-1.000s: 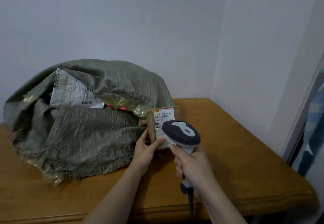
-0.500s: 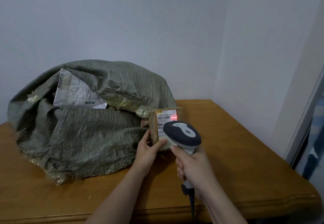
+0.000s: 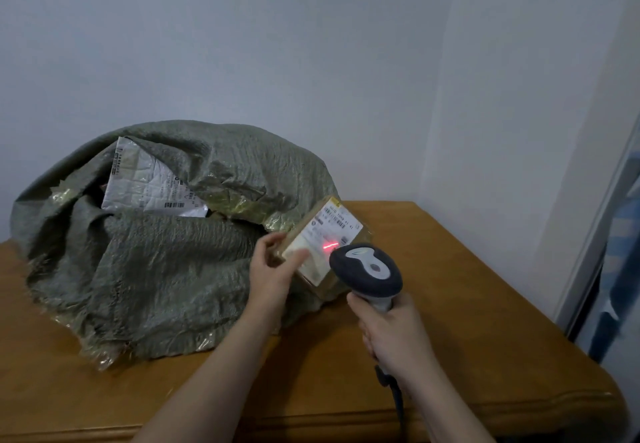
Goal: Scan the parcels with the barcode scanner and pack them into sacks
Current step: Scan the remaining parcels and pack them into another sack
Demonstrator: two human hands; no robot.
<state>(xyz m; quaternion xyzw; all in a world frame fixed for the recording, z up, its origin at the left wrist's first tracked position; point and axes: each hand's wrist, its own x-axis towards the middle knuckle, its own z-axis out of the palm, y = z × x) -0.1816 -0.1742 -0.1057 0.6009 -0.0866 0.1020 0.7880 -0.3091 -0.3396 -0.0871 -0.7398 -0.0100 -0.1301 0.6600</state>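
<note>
The fingers [image 3: 270,240] of the left hand [image 3: 273,278] are curled round the left edge of a small brown parcel [image 3: 360,234], with the thumb laid across the near-left corner of its white label [image 3: 323,234], so the parcel is pinched between thumb and fingers. It is tilted, with the label face turned up and toward the camera. It sits just at the right end of the sack, and whether its lower edge rests on the cloth cannot be told.

The fingers [image 3: 367,337] of the right hand [image 3: 396,337] are wrapped tight round the grip of the barcode scanner [image 3: 367,271]. The scanner's dark head is just right of and nearer than the parcel. A short red scan line [image 3: 329,245] lies on the label, close to the scanner's head. A dark cable [image 3: 394,396] drops from the grip's base past the near edge.

The green woven sack [image 3: 166,269] lies slumped on the left of the wooden bench [image 3: 478,304], its mouth gaping. A white plastic mailer [image 3: 149,182] with printed labels shows inside the far-left part of the opening. Pale walls meet in a corner behind the bench.
</note>
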